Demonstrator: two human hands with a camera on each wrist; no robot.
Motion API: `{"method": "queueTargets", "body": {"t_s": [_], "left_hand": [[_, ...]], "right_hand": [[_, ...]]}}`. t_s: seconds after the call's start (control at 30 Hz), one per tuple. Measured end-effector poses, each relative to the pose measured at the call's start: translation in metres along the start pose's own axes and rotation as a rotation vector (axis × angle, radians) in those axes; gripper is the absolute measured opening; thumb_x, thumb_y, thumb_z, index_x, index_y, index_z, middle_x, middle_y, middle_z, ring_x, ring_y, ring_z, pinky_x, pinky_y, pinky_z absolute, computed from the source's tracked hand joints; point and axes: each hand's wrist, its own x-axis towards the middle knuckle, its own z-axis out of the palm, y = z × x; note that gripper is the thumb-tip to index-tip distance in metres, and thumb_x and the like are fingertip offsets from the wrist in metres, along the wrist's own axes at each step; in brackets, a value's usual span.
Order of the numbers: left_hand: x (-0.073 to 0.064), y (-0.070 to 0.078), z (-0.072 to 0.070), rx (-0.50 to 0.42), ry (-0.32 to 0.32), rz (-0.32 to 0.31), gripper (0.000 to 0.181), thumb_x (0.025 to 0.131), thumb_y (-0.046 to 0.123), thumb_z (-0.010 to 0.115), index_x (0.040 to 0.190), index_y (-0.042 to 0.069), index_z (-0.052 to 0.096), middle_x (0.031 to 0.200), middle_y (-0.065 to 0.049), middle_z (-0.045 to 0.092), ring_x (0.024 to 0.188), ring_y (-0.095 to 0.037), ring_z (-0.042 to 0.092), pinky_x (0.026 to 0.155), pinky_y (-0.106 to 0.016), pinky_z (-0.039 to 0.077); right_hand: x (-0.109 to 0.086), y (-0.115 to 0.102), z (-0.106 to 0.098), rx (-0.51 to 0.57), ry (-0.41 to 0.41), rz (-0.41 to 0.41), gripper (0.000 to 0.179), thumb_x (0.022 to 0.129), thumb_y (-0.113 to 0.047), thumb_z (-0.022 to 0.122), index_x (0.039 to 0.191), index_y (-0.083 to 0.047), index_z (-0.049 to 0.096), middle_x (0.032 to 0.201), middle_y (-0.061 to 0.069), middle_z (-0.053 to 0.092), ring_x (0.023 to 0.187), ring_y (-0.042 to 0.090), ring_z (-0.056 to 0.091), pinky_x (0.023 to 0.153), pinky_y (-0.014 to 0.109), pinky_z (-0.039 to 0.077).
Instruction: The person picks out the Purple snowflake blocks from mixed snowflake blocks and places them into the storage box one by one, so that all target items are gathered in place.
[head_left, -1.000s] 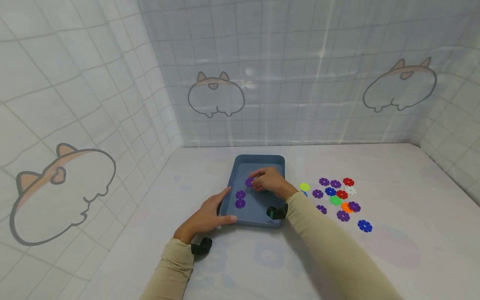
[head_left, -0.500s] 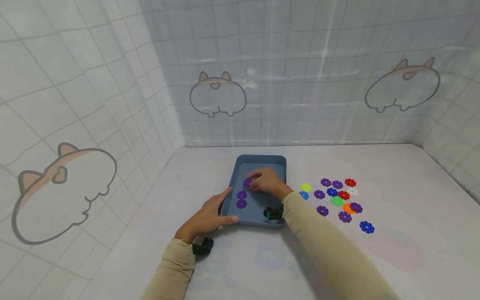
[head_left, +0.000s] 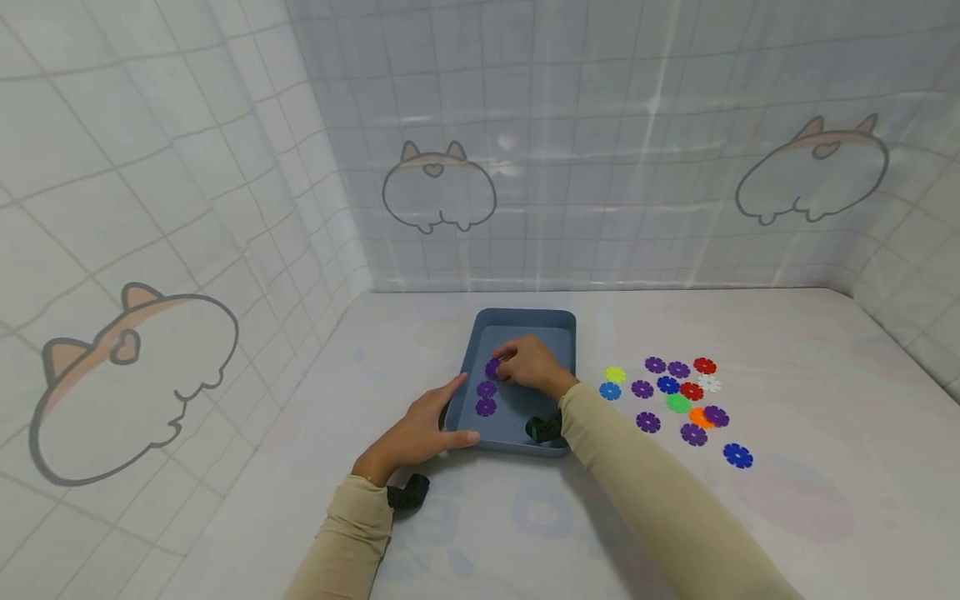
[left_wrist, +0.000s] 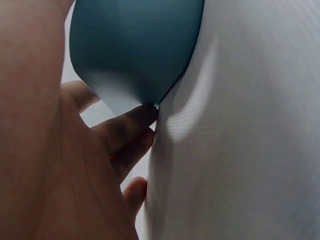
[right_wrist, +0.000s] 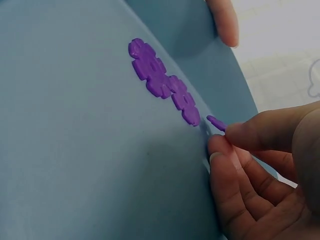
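My right hand (head_left: 531, 364) pinches a purple flower-shaped plastic disc (right_wrist: 216, 123) between thumb and fingers, low over the tray floor beside the left wall. Two more purple discs (head_left: 486, 398) lie flat in a row along that wall, just nearer to me. My left hand (head_left: 417, 427) rests at the near left corner of the blue-grey tray (head_left: 517, 448), its thumb on the near rim and the index finger reaching along the left side. In the left wrist view, its other fingers (left_wrist: 127, 127) touch the outside of the tray low down, by the table.
Loose discs lie spread on the table right of the tray: several purple (head_left: 648, 422), and others in yellow (head_left: 615, 375), light blue (head_left: 611, 391), green (head_left: 678, 403), red (head_left: 704, 366), white (head_left: 708, 383), orange and dark blue (head_left: 738, 455). A tile-patterned curtain (head_left: 600, 167) hangs behind.
My right hand has shifted a little left with the pinched disc, bringing it closer to the tray's left wall. My left hand stays at the corner.
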Motion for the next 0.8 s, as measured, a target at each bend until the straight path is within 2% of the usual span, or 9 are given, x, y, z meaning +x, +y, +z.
{"method": "queueTargets", "body": {"t_s": [0.5,0.8], "left_hand": [[0.0017,-0.0023,0.0015,0.008,0.001,0.011,0.100,0.086,0.060,0.070,0.163,0.027,0.016,0.163,-0.005,0.025,0.148,-0.031,0.024,0.115,-0.060,0.023],[0.0024,-0.0023,0.0017,0.010,-0.002,0.016,0.100,0.086,0.061,0.070,0.163,0.025,0.016,0.163,-0.004,0.025,0.148,-0.031,0.024,0.114,-0.061,0.023]], "right_hand": [[-0.0013,-0.0064,0.0034,-0.162,0.005,-0.052,0.029,0.089,-0.007,0.072,0.117,-0.002,0.074,0.097,0.009,0.074,0.072,0.015,0.067,0.064,0.030,0.056],[0.0019,-0.0043,0.0057,-0.239,0.014,-0.060,0.027,0.089,-0.010,0.073,0.116,-0.005,0.075,0.105,0.010,0.073,0.084,0.018,0.067,0.070,0.032,0.055]]}}
